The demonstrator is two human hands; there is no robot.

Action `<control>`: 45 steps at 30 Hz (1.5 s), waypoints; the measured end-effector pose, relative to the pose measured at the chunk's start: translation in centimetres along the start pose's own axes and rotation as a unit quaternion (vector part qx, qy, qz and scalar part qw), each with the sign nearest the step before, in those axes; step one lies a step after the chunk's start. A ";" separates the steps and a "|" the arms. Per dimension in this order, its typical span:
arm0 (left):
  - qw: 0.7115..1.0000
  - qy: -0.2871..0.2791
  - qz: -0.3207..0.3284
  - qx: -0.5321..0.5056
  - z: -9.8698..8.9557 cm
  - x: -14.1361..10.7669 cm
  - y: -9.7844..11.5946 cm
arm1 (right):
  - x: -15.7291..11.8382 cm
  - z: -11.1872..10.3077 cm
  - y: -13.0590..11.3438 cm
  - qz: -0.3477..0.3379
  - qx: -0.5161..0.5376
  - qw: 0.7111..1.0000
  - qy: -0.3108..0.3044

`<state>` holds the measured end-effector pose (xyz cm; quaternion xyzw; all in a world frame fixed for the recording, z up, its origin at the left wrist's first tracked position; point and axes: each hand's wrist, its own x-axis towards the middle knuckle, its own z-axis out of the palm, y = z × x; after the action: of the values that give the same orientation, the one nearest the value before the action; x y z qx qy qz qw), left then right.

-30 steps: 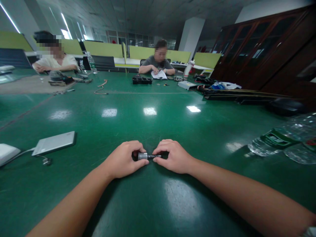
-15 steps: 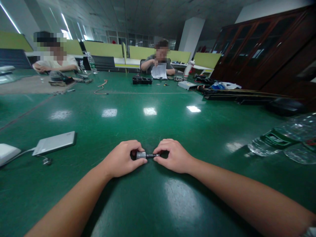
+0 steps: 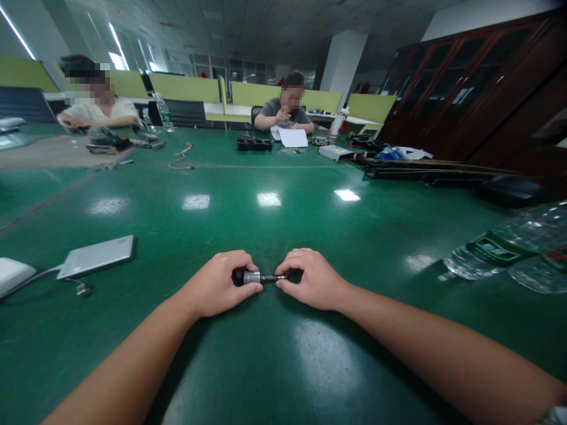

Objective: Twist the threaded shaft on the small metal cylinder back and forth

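Note:
A small metal part (image 3: 252, 277) with a silver cylinder at its left end and a thin dark shaft at its right end lies level, low over the green table (image 3: 266, 236). Thumb and fingers of my left hand (image 3: 222, 284) pinch the cylinder. The tip of the shaft is between the thumb and fingertips of my right hand (image 3: 312, 280). A short stretch of shaft shows between the two hands.
At the left are a white power bank (image 3: 96, 257), a white device (image 3: 13, 276) and a cable. Clear bottles (image 3: 491, 251) lie at the right. Across the table, two people sit near a black tray (image 3: 254, 143), papers (image 3: 292, 137) and a grey box (image 3: 335, 153).
My hands and the metal part have hardly moved. Across the table, the person at the centre has lowered the papers onto the table.

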<state>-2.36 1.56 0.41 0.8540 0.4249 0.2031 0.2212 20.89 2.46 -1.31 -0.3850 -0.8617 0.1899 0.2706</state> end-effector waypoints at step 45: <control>1.000 0.017 -0.018 0.007 -0.6 -0.1 -0.9 | -0.1 -0.2 0.4 0.064 -0.024 0.997 0.022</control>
<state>-3.29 2.07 0.36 0.8441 0.4454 0.2102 0.2118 21.29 2.71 -1.42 -0.4498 -0.8334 0.1780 0.2674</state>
